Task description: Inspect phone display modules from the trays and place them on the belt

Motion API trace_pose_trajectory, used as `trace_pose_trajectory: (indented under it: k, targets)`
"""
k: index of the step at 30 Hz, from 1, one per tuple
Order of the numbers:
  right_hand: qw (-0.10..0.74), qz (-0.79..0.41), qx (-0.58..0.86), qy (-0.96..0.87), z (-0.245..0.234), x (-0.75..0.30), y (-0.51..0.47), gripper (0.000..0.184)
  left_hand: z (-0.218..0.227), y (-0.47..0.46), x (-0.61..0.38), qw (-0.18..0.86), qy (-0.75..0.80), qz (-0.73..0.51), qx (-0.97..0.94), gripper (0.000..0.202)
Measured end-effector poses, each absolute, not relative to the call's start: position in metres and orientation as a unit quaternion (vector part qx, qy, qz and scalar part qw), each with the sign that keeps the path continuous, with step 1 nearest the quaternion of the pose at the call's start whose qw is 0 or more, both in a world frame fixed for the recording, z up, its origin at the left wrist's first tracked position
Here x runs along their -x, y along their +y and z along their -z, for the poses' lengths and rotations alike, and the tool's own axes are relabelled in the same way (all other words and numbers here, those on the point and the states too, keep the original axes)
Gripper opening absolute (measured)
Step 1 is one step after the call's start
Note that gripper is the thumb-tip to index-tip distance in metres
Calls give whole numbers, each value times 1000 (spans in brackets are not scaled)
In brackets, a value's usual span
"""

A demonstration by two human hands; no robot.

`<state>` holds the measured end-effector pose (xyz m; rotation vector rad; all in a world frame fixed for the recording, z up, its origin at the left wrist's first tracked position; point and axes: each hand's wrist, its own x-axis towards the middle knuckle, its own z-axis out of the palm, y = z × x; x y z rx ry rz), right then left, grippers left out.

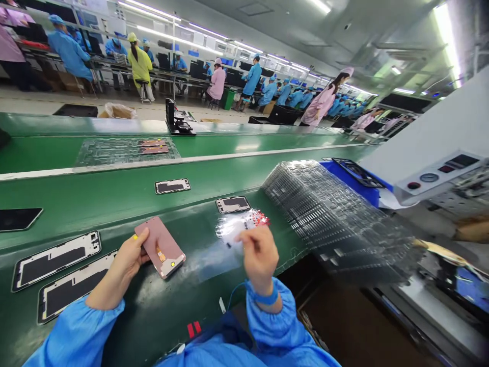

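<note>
The left hand [128, 257] has hold of a pinkish panel [157, 237] by its left edge, thumb on the upper face and the other fingers behind, closed to the panel's thickness. The panel is tilted above the green surface [153, 316], left of centre; a small flex connector [161, 253] and a yellow mark show at its near end.

The right hand [262, 252], wearing a blue wrist band [267, 295], is at the near side of a pile of clear film strips [231, 224] with red tabs [262, 218]. Its fingers are curled, thumb and forefinger drawn together; whether anything is pinched there cannot be told.

Just beyond the pile lies a white-and-black frame [229, 205]; a similar frame [172, 186] lies farther off to the left. Two larger-looking frames, one [26, 275] and another [46, 306], lie side by side at near left. A dark panel [17, 219] sits at the left edge. On the right stands a slanted stack of clear trays [328, 204]. A clear tray [107, 150] on the far left carries two more pinkish panels [153, 150].
</note>
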<state>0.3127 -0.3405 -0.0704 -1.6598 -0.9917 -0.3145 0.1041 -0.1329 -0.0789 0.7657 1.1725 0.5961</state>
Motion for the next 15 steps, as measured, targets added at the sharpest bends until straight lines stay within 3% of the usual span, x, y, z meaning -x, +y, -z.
trace_pose_trajectory:
  k: [5, 10, 15]
  targets:
    - [523, 94, 790, -305, 107, -408, -336, 25, 69, -140, -116, 751, 489, -269, -352, 9]
    - [527, 16, 807, -265, 127, -420, -327, 25, 67, -152, -133, 796, 409, -215, -390, 14]
    - [583, -217, 705, -340, 134, -364, -297, 62, 67, -168, -162, 766, 293, -202, -535, 38]
